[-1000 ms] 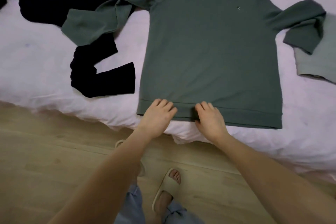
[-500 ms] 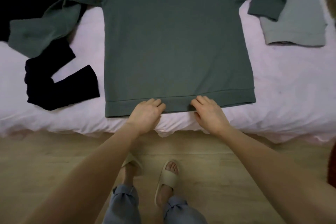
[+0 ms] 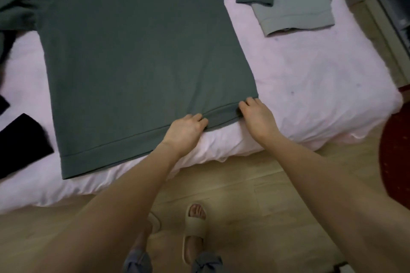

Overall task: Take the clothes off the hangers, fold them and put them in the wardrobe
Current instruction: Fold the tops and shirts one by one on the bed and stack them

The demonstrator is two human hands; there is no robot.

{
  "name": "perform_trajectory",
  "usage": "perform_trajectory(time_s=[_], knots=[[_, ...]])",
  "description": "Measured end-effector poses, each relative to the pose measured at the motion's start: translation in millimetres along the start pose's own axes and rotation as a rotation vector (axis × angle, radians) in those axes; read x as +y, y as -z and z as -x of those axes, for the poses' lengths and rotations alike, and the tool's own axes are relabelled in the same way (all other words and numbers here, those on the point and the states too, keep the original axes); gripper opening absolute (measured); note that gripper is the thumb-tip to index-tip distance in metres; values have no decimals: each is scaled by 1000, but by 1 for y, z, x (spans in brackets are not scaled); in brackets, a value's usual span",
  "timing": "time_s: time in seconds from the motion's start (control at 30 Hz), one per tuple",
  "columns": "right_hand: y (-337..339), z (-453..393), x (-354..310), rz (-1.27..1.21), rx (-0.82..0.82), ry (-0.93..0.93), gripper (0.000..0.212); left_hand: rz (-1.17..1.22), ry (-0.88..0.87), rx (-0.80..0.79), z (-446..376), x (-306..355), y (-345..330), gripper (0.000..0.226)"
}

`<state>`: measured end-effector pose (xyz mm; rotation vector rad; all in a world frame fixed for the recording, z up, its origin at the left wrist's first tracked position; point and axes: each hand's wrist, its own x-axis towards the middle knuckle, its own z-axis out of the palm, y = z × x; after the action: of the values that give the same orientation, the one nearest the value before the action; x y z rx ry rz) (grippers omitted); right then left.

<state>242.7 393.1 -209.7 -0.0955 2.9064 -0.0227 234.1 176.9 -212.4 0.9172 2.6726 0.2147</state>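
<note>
- Left hand (image 3: 185,132) and right hand (image 3: 257,115) both pinch the green sweatshirt's (image 3: 137,55) hem at the bed (image 3: 310,86) edge.
- Risk: an uneven pull could wrinkle it or drag it floorward.

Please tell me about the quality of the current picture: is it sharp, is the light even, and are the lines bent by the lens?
Head view: soft, dim indoor light without glare; the green sweatshirt shows few shadows. Head view: edges smear with motion blur, most at the black garment and the red rug. Head view: the wide lens bows the bed edge; both forearms look stretched.
</note>
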Motion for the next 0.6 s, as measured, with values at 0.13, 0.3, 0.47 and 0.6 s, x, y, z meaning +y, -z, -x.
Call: perform_trajectory(time_s=[0.13, 0.3, 0.47, 0.6], knots=[[-5, 25, 27, -66, -72, -97, 15, 41, -88, -103, -8, 0, 9, 22], [-2, 32, 32, -408, 147, -349, 16, 10, -116, -70, -27, -6, 19, 20], [3, -7, 14, -762, 49, -574, 21, 68, -20, -115, -52, 23, 8, 26], [-5, 1, 24, -698, 6, -683, 11, 176, -3, -277, -63, 32, 12, 24]])
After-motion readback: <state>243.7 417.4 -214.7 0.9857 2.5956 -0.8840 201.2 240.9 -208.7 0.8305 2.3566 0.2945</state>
